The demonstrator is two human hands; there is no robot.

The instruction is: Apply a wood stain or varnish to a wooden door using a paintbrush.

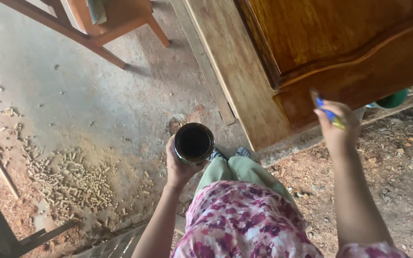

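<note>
A big varnished wooden door panel leans above the dusty floor, beside it the left hand grips an open can of dark liquid, and the right hand clutches a blue-handled brush.

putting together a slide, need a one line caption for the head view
Left hand holds an open can of dark liquid; right hand holds a blue-handled brush at a glossy wooden door panel.

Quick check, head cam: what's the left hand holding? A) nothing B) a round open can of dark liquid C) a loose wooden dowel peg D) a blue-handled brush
B: the left hand grips a round open can of dark liquid, while the blue-and-yellow-handled tool sits in the right hand by the glossy brown wooden panel.
</note>
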